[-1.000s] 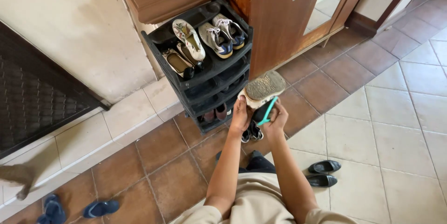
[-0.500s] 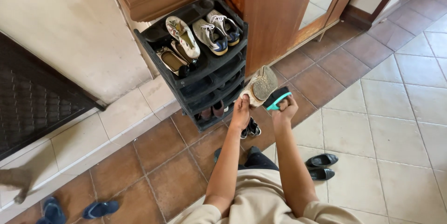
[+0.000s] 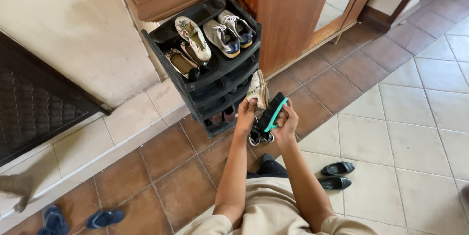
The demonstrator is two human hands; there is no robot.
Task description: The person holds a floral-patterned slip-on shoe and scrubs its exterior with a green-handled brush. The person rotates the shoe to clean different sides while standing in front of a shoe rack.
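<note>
Left hand (image 3: 245, 114) had a closed grip on the worn whitish canvas shoe (image 3: 257, 90), held edge-on in the air just in front of the black plastic tiered shoe rack (image 3: 195, 86). Right hand (image 3: 285, 122) was wrapped around the black-bristled scrub brush with teal back (image 3: 273, 112), bristles against the shoe.

Risks, as I judged them: a hard stroke could twist the shoe out of a one-hand hold and drop it on the small dark sneakers (image 3: 260, 136) below; a wide stroke could clip the rack edge or the brown wooden cabinet (image 3: 288, 15).

Open tile to the right, up to the black flat shoes (image 3: 336, 175).
</note>
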